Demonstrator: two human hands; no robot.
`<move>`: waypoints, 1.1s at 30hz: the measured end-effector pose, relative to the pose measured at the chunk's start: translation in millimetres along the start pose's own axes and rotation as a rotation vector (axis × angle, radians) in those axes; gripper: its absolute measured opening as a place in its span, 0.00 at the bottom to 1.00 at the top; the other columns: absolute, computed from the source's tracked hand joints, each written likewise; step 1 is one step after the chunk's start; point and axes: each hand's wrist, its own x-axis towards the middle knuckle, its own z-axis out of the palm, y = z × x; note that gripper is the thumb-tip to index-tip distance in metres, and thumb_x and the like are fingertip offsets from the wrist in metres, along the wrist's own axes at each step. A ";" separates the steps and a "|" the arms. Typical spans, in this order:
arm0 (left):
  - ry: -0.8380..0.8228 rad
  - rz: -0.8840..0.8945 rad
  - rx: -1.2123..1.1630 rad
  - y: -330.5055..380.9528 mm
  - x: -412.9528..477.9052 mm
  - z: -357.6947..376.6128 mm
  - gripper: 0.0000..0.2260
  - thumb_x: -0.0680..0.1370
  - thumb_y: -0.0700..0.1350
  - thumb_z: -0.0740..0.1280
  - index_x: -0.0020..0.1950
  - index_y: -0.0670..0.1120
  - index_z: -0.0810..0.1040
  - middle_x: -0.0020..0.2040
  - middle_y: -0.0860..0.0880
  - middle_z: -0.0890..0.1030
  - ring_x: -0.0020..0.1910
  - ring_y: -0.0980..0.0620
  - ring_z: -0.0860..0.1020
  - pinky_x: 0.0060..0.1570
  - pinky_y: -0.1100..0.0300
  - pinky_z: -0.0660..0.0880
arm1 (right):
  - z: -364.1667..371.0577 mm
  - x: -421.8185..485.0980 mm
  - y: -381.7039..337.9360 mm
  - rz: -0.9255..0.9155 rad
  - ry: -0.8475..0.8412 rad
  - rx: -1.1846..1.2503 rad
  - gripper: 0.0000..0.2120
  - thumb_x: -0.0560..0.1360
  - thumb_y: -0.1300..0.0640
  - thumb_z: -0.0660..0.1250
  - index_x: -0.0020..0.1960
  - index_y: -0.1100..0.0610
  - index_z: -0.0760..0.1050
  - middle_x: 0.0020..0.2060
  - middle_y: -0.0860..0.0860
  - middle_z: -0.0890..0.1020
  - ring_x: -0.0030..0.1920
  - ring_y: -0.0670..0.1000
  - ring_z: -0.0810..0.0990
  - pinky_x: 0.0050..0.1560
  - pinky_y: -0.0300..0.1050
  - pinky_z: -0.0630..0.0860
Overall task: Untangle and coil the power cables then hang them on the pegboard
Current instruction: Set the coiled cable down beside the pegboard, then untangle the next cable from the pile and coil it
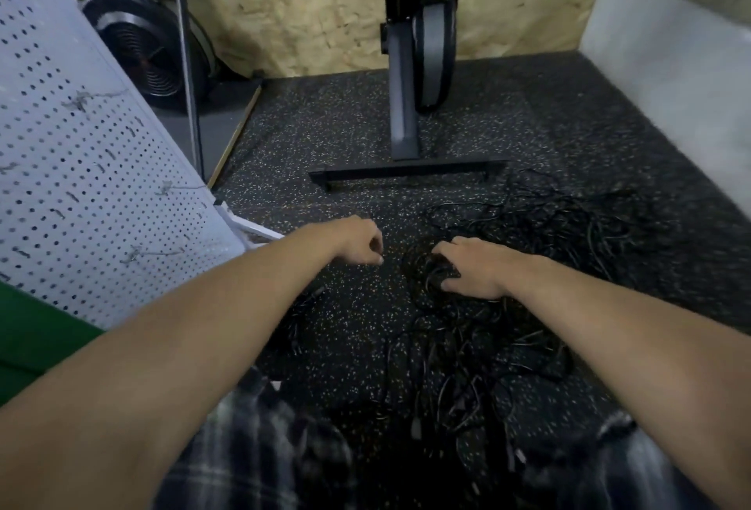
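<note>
A tangle of black power cables [508,330] sprawls over the speckled black floor, from the middle to the right. A looser spread of cables [569,221] lies farther back on the right. My right hand [471,269] rests palm down on a looped bunch of cable [426,278], fingers spread and curled onto it. My left hand [357,241] hovers just left of that bunch with its fingers curled in, and no cable shows inside it. A white pegboard [89,168] with several hooks leans at the left.
A black exercise machine stand [406,172] with a T-shaped base stands on the floor just behind the cables. A round black fan [146,54] sits in the back left corner. Chipboard walls close the back. A white wall [670,74] runs along the right.
</note>
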 end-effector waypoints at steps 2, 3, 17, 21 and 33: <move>-0.035 0.022 0.003 16.0 9.5 24.4 0.18 0.83 0.55 0.68 0.70 0.49 0.79 0.67 0.47 0.79 0.61 0.44 0.79 0.64 0.49 0.76 | 10.6 -7.7 16.7 0.068 -0.004 -0.013 0.33 0.84 0.46 0.64 0.83 0.52 0.55 0.80 0.54 0.62 0.78 0.59 0.65 0.72 0.55 0.71; -0.054 0.030 -0.009 23.2 13.9 38.7 0.18 0.83 0.54 0.67 0.71 0.49 0.78 0.66 0.46 0.79 0.61 0.44 0.78 0.63 0.49 0.77 | 17.5 -9.8 23.2 0.102 -0.003 -0.019 0.32 0.85 0.47 0.64 0.83 0.52 0.55 0.80 0.55 0.62 0.78 0.59 0.65 0.72 0.56 0.71; -0.289 -0.024 -0.160 73.3 31.9 223.2 0.15 0.83 0.50 0.68 0.69 0.52 0.79 0.69 0.44 0.76 0.63 0.43 0.79 0.62 0.50 0.78 | 160.3 -3.4 24.6 0.192 -0.146 0.141 0.28 0.85 0.51 0.62 0.81 0.54 0.58 0.77 0.57 0.65 0.75 0.62 0.69 0.71 0.59 0.71; -0.402 -0.053 -0.203 82.8 31.7 259.4 0.23 0.86 0.50 0.63 0.80 0.59 0.64 0.72 0.41 0.71 0.66 0.41 0.77 0.62 0.49 0.76 | 190.2 7.2 15.8 0.204 -0.178 0.216 0.26 0.84 0.51 0.63 0.80 0.55 0.61 0.75 0.57 0.68 0.74 0.61 0.70 0.70 0.58 0.72; -0.469 -0.094 -0.275 75.5 44.3 308.7 0.28 0.84 0.49 0.65 0.83 0.54 0.60 0.79 0.42 0.63 0.74 0.38 0.69 0.72 0.45 0.70 | 252.6 33.0 30.2 0.377 -0.236 0.499 0.25 0.82 0.54 0.67 0.78 0.53 0.67 0.71 0.56 0.76 0.65 0.57 0.79 0.65 0.51 0.78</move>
